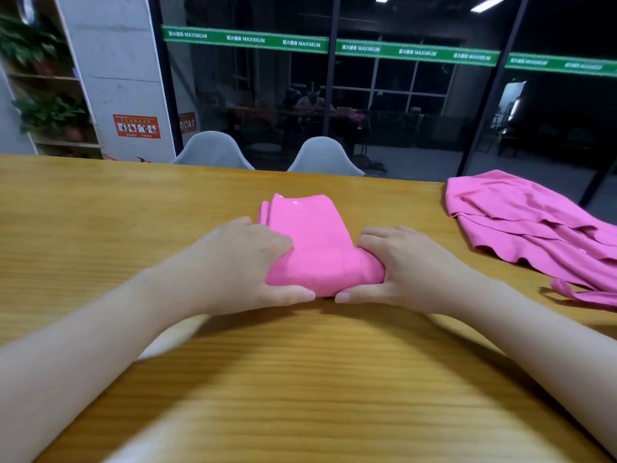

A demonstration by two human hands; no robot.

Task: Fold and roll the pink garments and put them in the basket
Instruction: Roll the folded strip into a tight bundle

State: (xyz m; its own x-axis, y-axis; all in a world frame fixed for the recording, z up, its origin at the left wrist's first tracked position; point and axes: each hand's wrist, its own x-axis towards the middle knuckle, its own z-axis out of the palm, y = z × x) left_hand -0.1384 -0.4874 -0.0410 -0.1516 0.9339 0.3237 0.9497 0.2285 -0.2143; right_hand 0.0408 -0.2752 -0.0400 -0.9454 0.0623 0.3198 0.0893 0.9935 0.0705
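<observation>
One folded pink garment lies at the centre of the frame on the wooden table. Its near end is turned up into a thick roll; the far portion is flat, unrolled, with two small pale buttons showing near its far edge. By my judgement the folding of this piece is finished and the rolling is only begun.

A second pink garment lies spread and rumpled at the right edge of the frame, well apart from the first, neither folded nor rolled. No basket is in view, so no placing can be confirmed. Most of the task appears outstanding.

Left hand: palm down on the roll's left end, fingers curled over the top, thumb along the near underside, grasping the fabric. Right hand: mirrored on the right end, fingers bent over the roll, thumb beneath, likewise grasping it. The thumb tips nearly meet at the middle. Both forearms reach in from the lower corners.
</observation>
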